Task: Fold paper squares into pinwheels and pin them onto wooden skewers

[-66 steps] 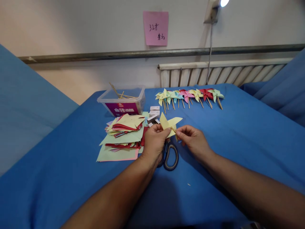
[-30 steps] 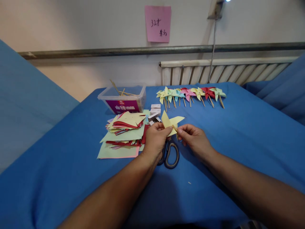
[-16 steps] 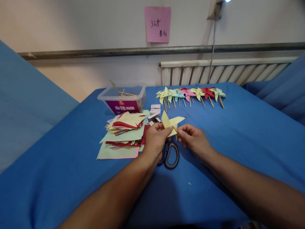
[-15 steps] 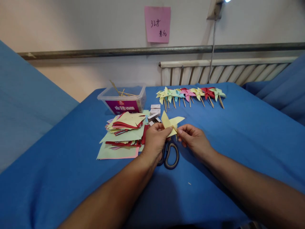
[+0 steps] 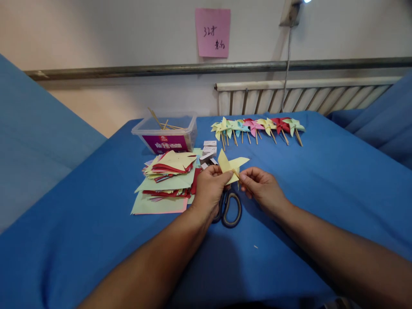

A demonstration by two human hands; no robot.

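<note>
Between my hands is a yellow paper pinwheel (image 5: 238,163), its blades folded toward the middle. My left hand (image 5: 210,184) grips it from the left, thumb pressed near the centre. On the other side, my right hand (image 5: 262,186) pinches the pinwheel close to its centre; whether a stick or pin is in those fingers is too small to tell. Below the hands lies a pair of scissors (image 5: 232,210), dark handles toward me and blades hidden by the left hand and paper. Small white boxes (image 5: 210,148) sit just beyond my left hand, one of them opened.
Stacks of coloured paper (image 5: 167,180) lie to the left, with a clear plastic box (image 5: 165,133) of thin sticks behind them. Several finished pinwheels (image 5: 254,126) stretch in a row along the back of the blue-covered table (image 5: 322,193). A tiny white scrap (image 5: 255,246) lies in front.
</note>
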